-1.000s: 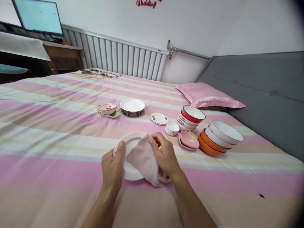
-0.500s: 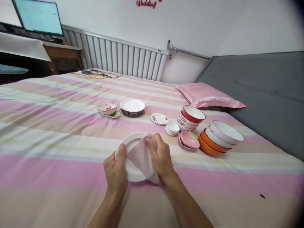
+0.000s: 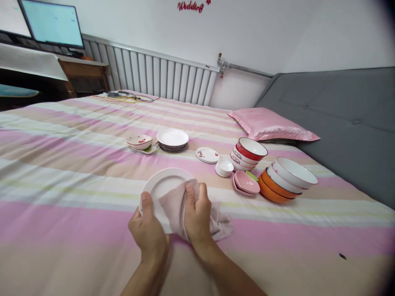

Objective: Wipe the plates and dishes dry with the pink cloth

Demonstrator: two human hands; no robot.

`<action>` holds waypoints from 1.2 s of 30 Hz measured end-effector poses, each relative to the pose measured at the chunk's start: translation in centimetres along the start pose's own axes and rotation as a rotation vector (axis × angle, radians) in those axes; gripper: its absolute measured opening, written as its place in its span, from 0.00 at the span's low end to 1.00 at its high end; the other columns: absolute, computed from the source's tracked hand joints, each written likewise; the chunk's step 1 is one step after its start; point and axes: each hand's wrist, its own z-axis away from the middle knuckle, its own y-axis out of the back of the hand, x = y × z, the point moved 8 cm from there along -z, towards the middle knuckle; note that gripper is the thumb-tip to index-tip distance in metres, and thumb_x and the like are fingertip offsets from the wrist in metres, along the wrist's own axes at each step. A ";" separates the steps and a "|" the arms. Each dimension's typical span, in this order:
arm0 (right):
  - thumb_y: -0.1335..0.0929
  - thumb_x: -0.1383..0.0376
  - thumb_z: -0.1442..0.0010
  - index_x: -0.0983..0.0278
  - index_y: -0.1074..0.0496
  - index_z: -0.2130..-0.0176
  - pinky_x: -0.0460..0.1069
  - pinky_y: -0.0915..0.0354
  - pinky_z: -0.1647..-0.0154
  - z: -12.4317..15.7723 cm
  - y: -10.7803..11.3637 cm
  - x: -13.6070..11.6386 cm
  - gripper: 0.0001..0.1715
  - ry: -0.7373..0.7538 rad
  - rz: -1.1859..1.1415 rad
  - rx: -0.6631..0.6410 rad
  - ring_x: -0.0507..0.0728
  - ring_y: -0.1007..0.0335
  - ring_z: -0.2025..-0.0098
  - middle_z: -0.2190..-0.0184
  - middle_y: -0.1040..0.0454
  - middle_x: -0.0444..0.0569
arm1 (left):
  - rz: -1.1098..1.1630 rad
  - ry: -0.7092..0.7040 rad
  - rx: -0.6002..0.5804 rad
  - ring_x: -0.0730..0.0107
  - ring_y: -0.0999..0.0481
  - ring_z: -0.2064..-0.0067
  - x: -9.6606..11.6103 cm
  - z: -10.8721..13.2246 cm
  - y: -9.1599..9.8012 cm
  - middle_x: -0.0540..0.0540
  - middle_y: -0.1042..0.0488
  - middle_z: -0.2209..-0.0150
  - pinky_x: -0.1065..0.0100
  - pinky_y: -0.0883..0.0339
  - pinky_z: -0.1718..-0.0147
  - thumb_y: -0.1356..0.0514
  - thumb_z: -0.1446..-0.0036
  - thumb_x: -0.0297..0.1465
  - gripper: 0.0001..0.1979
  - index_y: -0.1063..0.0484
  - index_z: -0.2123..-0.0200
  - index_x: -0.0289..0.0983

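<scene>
A round white plate (image 3: 155, 184) is held tilted above the bed. My left hand (image 3: 148, 230) grips its left rim, thumb on the upper face and the other fingers hidden underneath. A pale pink cloth (image 3: 174, 205) lies over the plate's right part, its loose end trailing to the right. My right hand (image 3: 197, 211) is closed on this cloth at the plate's right edge, thumb on top, pressing cloth against plate. The right edge of the plate is covered by cloth and hand.
Beyond my hands stand a stack of white plates (image 3: 173, 137), leaf-shaped dishes (image 3: 139, 141), small flowered plates (image 3: 207, 154), little white dishes (image 3: 224, 166), pink dishes (image 3: 246, 183), red-and-white bowls (image 3: 250, 148) and orange and white bowls (image 3: 276, 188). A pink pillow (image 3: 271, 123) lies by the grey headboard (image 3: 336, 102).
The plate and both hands have shifted slightly left. My right hand has turned on the cloth, and more of the cloth's loose end shows to the right.
</scene>
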 end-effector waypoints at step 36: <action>0.40 0.58 0.37 0.60 0.44 0.71 0.46 0.51 0.73 -2.4 1.6 -2.2 0.13 0.309 0.178 -0.655 0.52 0.41 0.75 0.79 0.39 0.38 | -0.440 0.028 -0.835 0.70 0.32 0.76 -0.8 -0.2 -4.3 0.47 0.30 0.79 0.71 0.41 0.78 0.40 0.50 0.48 0.22 0.30 0.77 0.33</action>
